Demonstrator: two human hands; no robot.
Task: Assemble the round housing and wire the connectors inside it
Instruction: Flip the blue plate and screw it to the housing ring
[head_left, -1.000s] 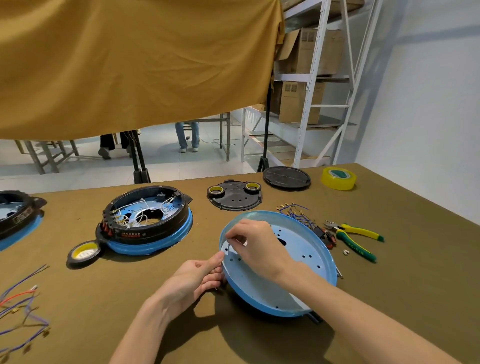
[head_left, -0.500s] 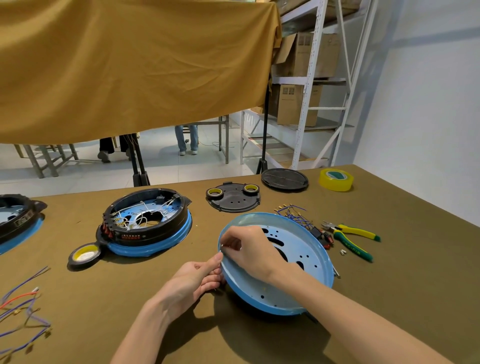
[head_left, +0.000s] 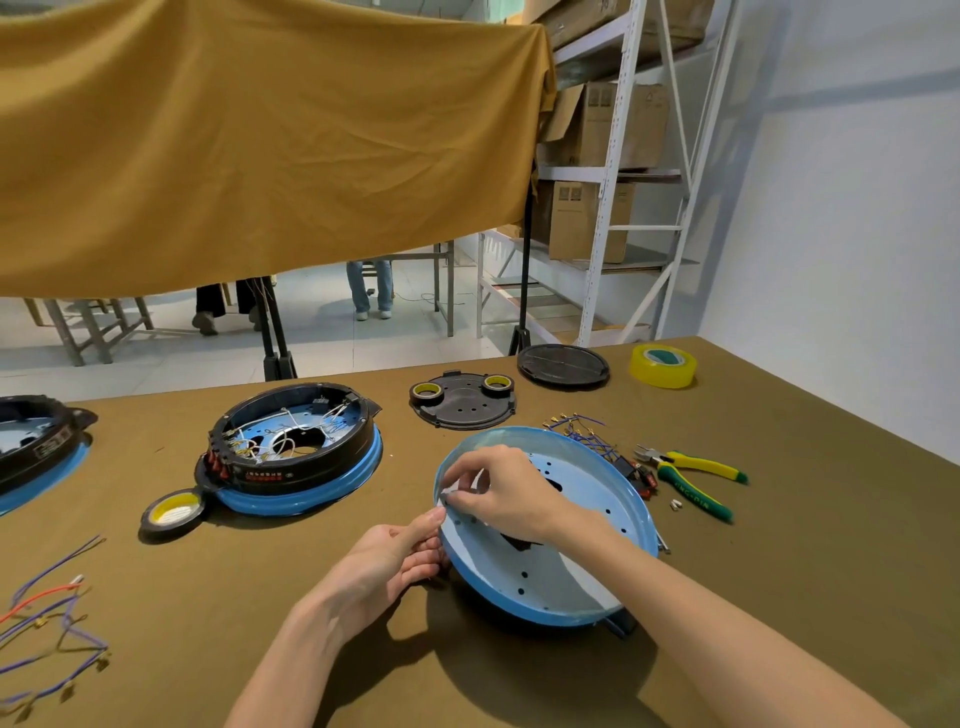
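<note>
blue pan (head_left: 592, 566): round, shallow, pale inside with dark holes, tilted up on its left edge, on the bench (head_left: 779, 571) in front of the person.
left hand (head_left: 384, 566): fingers curled round the pan's left rim, thumb on top.
right hand (head_left: 498, 493): reaches inside the pan, fingertips pinched on a small part at the left wall; what the part is cannot be told.
assembled housing (head_left: 291, 457): black ring on a blue base, white wires inside, further left.
black plate (head_left: 465, 400): carries two tape rolls.
pliers (head_left: 691, 478): right of the pan.
</note>
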